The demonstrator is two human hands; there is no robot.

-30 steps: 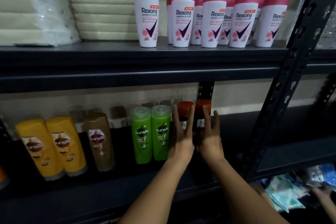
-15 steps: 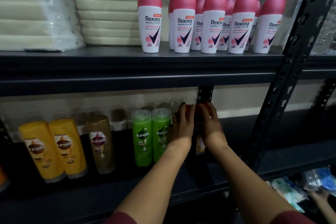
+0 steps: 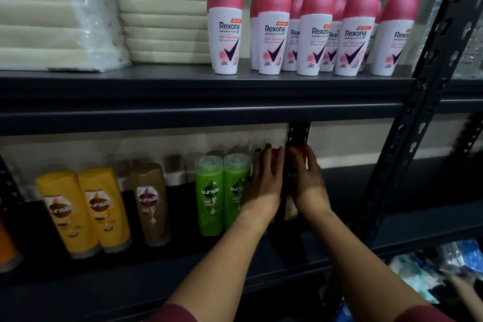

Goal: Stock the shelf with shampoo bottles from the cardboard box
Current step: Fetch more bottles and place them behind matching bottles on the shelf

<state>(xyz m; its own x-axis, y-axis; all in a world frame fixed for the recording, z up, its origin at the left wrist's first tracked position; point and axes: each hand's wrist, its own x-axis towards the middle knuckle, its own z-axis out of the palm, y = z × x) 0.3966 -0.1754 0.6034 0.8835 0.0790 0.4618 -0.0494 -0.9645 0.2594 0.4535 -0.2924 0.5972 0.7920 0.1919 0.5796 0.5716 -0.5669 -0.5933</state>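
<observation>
On the lower shelf [image 3: 130, 282] two dark shampoo bottles with orange caps [image 3: 290, 208] stand side by side, right of two green Sunsilk bottles [image 3: 210, 191]. My left hand [image 3: 264, 185] grips the left dark bottle, fingers curled over its cap. My right hand [image 3: 309, 185] grips the right one the same way. Both bottles are mostly hidden behind my hands. Further left stand a brown Sunsilk bottle [image 3: 151, 201] and two yellow ones [image 3: 83, 209]. The cardboard box is out of view.
The upper shelf [image 3: 183, 102] carries several pink-capped Rexona deodorants [image 3: 271, 34] and wrapped pale stacks [image 3: 162, 21]. A perforated metal upright [image 3: 423, 102] rises just right of my hands. Plastic packets [image 3: 431, 269] and another person's hand [image 3: 465, 287] show at the bottom right.
My fingers went from straight against the bottle fronts to curled over the orange caps. The bottles sit further back, and the view has tilted slightly downward.
</observation>
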